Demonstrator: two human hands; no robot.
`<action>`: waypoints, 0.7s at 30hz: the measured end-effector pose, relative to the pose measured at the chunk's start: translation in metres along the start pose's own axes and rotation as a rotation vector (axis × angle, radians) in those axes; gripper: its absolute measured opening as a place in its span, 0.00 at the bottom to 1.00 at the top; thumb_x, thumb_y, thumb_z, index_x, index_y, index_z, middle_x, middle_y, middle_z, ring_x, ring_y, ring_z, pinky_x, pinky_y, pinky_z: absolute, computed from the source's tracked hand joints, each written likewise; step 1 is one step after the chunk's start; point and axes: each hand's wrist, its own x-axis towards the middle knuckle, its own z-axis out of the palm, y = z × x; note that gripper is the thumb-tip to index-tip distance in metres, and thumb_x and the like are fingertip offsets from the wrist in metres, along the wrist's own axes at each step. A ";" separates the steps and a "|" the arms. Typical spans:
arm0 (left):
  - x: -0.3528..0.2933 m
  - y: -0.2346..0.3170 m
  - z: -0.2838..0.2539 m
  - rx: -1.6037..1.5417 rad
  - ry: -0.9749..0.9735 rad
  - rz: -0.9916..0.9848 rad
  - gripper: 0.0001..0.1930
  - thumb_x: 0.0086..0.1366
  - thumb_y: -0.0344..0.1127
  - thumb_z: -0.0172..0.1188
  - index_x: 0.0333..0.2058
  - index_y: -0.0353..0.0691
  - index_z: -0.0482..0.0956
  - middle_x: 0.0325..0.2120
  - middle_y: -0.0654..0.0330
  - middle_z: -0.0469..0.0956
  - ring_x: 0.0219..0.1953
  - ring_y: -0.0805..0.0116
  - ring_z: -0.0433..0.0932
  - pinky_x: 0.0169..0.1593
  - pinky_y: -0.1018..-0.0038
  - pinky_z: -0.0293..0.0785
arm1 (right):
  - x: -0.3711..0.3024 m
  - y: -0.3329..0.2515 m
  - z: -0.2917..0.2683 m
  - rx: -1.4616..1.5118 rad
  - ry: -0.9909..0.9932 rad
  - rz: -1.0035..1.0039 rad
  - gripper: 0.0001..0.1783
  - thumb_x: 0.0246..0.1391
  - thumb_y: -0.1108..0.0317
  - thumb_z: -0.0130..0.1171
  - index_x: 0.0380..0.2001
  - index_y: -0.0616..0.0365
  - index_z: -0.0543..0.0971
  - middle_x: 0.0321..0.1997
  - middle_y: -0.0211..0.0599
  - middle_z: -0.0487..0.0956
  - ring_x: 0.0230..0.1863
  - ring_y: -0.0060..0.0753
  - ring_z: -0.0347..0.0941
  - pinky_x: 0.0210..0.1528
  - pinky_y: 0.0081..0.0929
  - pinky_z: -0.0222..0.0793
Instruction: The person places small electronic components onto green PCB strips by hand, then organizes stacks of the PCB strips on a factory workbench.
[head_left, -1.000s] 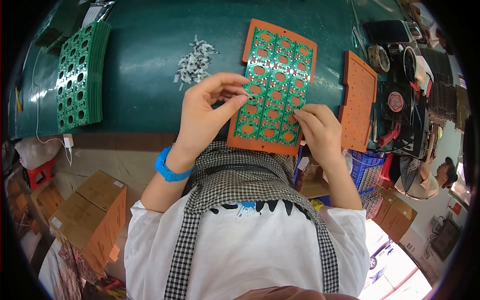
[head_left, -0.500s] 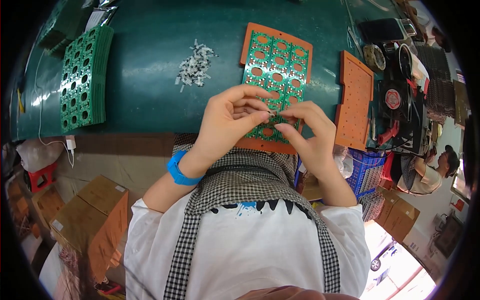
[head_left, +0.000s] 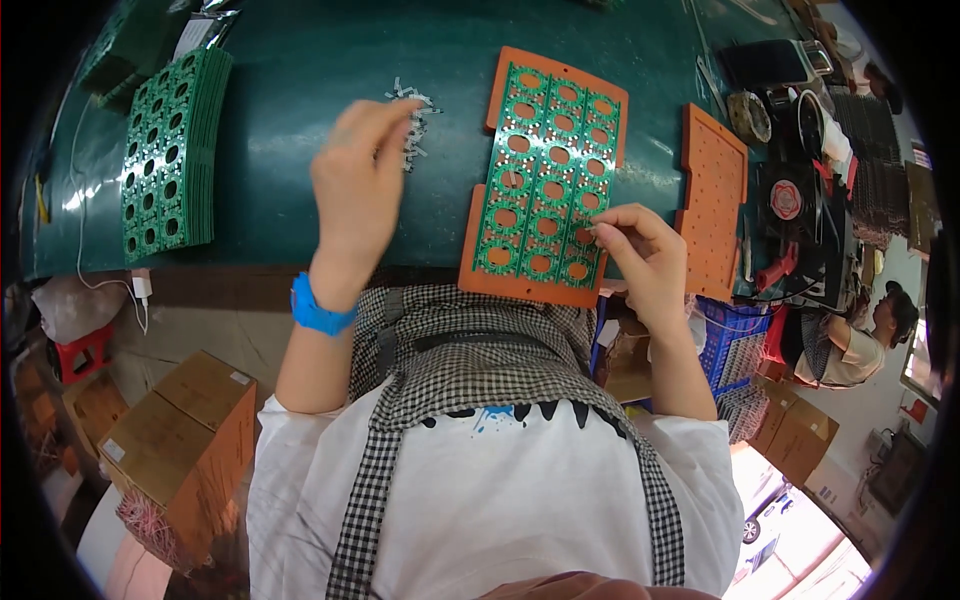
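Head view: the left hand (head_left: pixel 358 165) reaches to the far side with its fingertips over the near left part of a pile of small clear strips (head_left: pixel 417 132), hiding some of it; whether a strip is pinched there I cannot tell, as the hand is blurred and its back covers the grip. The pile lies right at those fingertips and just beyond them to the right, its strips pointing every which way, so no single long axis can be read. On the right, the right hand (head_left: pixel 652 265) holds thumb and forefinger close together at the right edge of a green circuit-board panel (head_left: pixel 536 168) — whether anything small sits between them cannot be told. The panel lies flat in an orange plate (head_left: pixel 472 235), to the right of the pile and well apart from it, its long axis running near to far with the far end leaning slightly right. So the hands divide by side: left hand nearer the strips, right hand nearer the panel — green table (head_left: pixel 290 130) between. Farther out, a second orange plate (head_left: pixel 715 190) stands to the right, and a stack of green panels (head_left: pixel 165 165) at far left.
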 end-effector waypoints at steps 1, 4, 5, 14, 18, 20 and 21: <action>0.006 -0.011 0.000 0.020 0.024 0.009 0.08 0.59 0.23 0.56 0.37 0.36 0.80 0.30 0.54 0.77 0.30 0.58 0.76 0.34 0.71 0.71 | -0.002 0.003 -0.005 -0.033 -0.013 0.027 0.05 0.54 0.76 0.59 0.33 0.66 0.79 0.34 0.34 0.79 0.34 0.23 0.76 0.39 0.19 0.71; 0.007 -0.031 0.000 0.096 0.058 0.029 0.07 0.59 0.24 0.57 0.36 0.38 0.81 0.32 0.57 0.77 0.35 0.58 0.75 0.38 0.69 0.70 | -0.010 0.005 -0.012 -0.254 -0.069 -0.002 0.05 0.52 0.76 0.60 0.33 0.65 0.79 0.32 0.35 0.78 0.33 0.25 0.76 0.37 0.21 0.71; 0.005 -0.032 0.001 0.144 0.068 0.044 0.07 0.59 0.25 0.58 0.36 0.39 0.81 0.34 0.58 0.77 0.39 0.59 0.74 0.42 0.68 0.70 | -0.010 0.004 -0.013 -0.253 -0.070 0.003 0.05 0.52 0.76 0.60 0.33 0.65 0.79 0.32 0.35 0.78 0.33 0.25 0.76 0.37 0.21 0.71; 0.001 0.015 0.022 0.095 -0.429 0.457 0.07 0.48 0.31 0.64 0.29 0.48 0.83 0.37 0.66 0.73 0.45 0.65 0.69 0.52 0.64 0.61 | -0.009 0.004 -0.012 -0.367 -0.075 -0.199 0.04 0.49 0.77 0.62 0.28 0.64 0.77 0.30 0.36 0.77 0.31 0.29 0.73 0.34 0.23 0.69; 0.013 0.018 0.025 0.218 -0.487 0.559 0.06 0.47 0.32 0.66 0.27 0.46 0.82 0.34 0.65 0.71 0.44 0.63 0.69 0.51 0.63 0.62 | -0.011 0.005 -0.012 -0.305 -0.111 -0.169 0.04 0.49 0.77 0.62 0.29 0.65 0.77 0.30 0.36 0.76 0.32 0.30 0.73 0.34 0.24 0.69; 0.019 0.018 0.025 0.226 -0.523 0.619 0.06 0.48 0.32 0.65 0.28 0.45 0.80 0.35 0.64 0.72 0.45 0.63 0.69 0.50 0.64 0.63 | -0.011 0.006 -0.012 -0.304 -0.109 -0.173 0.05 0.49 0.76 0.62 0.29 0.65 0.77 0.30 0.37 0.76 0.32 0.30 0.73 0.34 0.24 0.69; 0.020 0.018 0.026 0.235 -0.551 0.674 0.07 0.48 0.32 0.65 0.29 0.44 0.79 0.36 0.64 0.72 0.45 0.63 0.69 0.50 0.65 0.64 | -0.012 0.007 -0.012 -0.302 -0.107 -0.186 0.05 0.49 0.76 0.62 0.29 0.65 0.76 0.31 0.37 0.76 0.33 0.32 0.73 0.35 0.25 0.69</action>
